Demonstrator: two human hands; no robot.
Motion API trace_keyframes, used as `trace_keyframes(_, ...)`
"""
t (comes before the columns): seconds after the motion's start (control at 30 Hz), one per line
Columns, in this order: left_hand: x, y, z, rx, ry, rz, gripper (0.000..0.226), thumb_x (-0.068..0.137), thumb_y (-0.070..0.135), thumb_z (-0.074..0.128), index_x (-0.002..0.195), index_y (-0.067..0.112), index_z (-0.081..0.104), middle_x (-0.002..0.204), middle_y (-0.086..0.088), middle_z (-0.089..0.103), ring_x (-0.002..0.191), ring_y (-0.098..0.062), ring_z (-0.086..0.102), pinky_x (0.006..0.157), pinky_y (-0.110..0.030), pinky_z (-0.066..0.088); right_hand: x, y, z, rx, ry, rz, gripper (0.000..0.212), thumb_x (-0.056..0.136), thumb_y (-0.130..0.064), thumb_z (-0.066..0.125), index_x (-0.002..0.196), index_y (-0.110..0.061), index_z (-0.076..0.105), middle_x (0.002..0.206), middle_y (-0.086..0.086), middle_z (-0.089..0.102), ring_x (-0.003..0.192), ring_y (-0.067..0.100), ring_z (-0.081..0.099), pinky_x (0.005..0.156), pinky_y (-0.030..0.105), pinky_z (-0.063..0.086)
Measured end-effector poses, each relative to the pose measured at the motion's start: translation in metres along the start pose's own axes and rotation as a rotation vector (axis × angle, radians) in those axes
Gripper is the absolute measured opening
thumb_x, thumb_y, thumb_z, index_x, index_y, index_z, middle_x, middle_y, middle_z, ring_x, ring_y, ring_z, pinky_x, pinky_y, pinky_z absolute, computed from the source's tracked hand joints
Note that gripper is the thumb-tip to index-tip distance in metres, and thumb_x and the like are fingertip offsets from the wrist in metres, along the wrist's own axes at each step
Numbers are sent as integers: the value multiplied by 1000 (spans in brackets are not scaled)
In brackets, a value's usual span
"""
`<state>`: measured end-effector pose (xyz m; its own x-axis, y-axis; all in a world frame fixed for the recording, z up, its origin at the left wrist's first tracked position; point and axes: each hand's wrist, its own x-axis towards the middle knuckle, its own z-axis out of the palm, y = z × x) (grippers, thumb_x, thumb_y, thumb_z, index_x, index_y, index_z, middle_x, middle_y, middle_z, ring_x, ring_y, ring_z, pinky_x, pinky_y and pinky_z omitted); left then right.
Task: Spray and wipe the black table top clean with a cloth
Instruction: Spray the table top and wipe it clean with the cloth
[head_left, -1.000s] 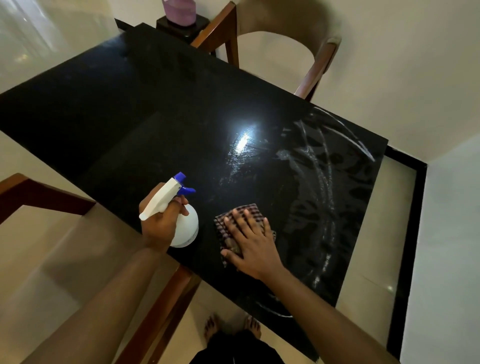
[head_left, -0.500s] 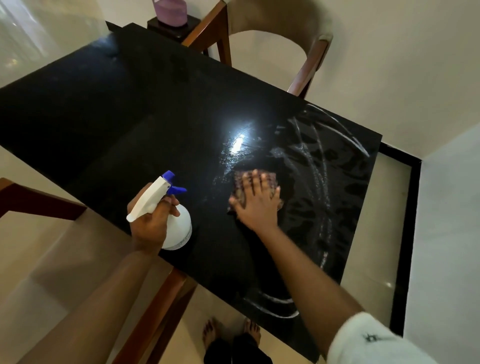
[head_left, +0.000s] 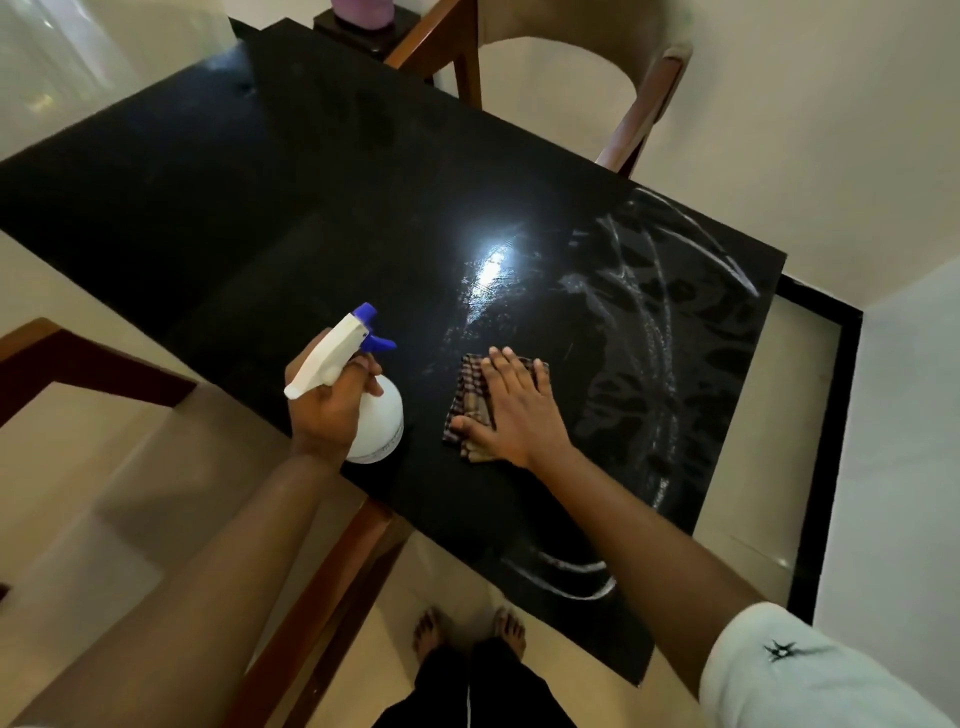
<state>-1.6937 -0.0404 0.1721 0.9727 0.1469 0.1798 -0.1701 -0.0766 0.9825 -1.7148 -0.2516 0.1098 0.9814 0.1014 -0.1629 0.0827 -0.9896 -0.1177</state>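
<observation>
The black table top (head_left: 291, 208) is glossy, with whitish wet streaks across its right end and near corner. My left hand (head_left: 327, 410) grips a white spray bottle (head_left: 376, 421) with a blue nozzle, standing near the table's front edge. My right hand (head_left: 519, 410) lies flat, fingers spread, pressing a checked brown cloth (head_left: 467, 395) onto the table just right of the bottle. Most of the cloth is hidden under the palm.
A wooden chair with a beige back (head_left: 623, 62) stands at the far side. Another wooden chair frame (head_left: 78, 364) sits at the near left. A purple container (head_left: 363, 8) rests on a dark stand beyond the table. My bare feet (head_left: 467, 629) are below the edge.
My right hand slid the cloth away toward the table's middle, then back toward the front edge. The left hand kept the bottle in place.
</observation>
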Motion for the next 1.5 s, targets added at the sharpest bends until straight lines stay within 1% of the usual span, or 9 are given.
trace_keyframes(0.2, 0, 12, -3, -22, -31, 10, 29, 78, 33, 53, 101, 17, 59, 70, 10, 67, 66, -10, 65, 62, -14, 51, -75, -54, 21, 142, -49, -139, 91, 84, -80, 18, 153, -26, -7, 161, 8, -13, 146, 24, -20, 112, 48, -22)
trace_keyframes(0.37, -1, 22, -5, -16, -75, 20, 27, 82, 25, 53, 109, 28, 55, 89, 18, 70, 81, -10, 68, 62, -17, 55, -91, -59, 34, 143, -9, -193, 84, 89, -77, 24, 153, -29, -3, 161, 5, -9, 147, 22, -15, 114, 48, -16)
trace_keyframes(0.53, 6, 25, -4, 67, -140, -47, 36, 90, 2, 55, 115, 27, 54, 95, 22, 70, 78, -12, 70, 72, -19, 56, -53, -19, 30, 71, 77, -188, 81, 88, -72, 31, 153, -25, 21, 161, 4, 14, 148, 23, 10, 115, 46, -8)
trace_keyframes(0.8, 27, 43, 24, 336, -294, -199, 40, 89, 19, 62, 126, 27, 50, 108, 1, 62, 89, -11, 67, 78, -20, 46, 39, 94, -10, 10, 53, -18, 89, 79, -77, 10, 154, -28, 11, 162, 1, 5, 149, 19, -1, 118, 50, -3)
trace_keyframes(0.93, 39, 48, 45, 355, -277, -300, 41, 89, 15, 61, 126, 27, 51, 110, 7, 60, 87, -10, 67, 78, -25, 50, 81, 137, -26, 30, 62, -19, 91, 77, -77, 9, 154, -28, 14, 162, 2, 9, 149, 19, 2, 117, 49, -3)
trace_keyframes(1.03, 51, 56, 67, 347, -297, -319, 43, 86, 4, 60, 107, 42, 58, 106, 14, 61, 81, -2, 68, 76, -28, 53, 99, 149, -31, 21, 26, -11, 90, 79, -75, 9, 154, -26, 10, 162, 5, 5, 149, 24, -2, 117, 51, -6)
trace_keyframes(1.2, 69, 63, 104, 372, -269, -342, 45, 86, -1, 58, 98, 43, 57, 103, 13, 62, 75, -13, 69, 67, -24, 47, 52, 134, -11, -1, 27, -346, 81, 87, -65, 28, 153, -20, 17, 161, 3, 15, 147, 37, 1, 112, 66, 7)
trace_keyframes(1.33, 76, 60, 128, 417, -255, -355, 38, 87, 1, 58, 105, 34, 58, 104, 3, 62, 72, -20, 66, 66, -24, 46, 53, 156, -5, -25, 66, -656, 76, 87, -60, 38, 152, -24, 22, 158, 0, 26, 146, 33, 13, 114, 61, 7)
trace_keyframes(1.5, 71, 56, 149, 434, -179, -341, 32, 89, 6, 59, 98, 37, 58, 102, 11, 62, 75, -18, 63, 52, -17, 50, 146, 231, -36, -44, 75, -481, 73, 83, -60, 31, 149, -27, 35, 155, -3, 33, 144, 29, 26, 113, 60, 17)
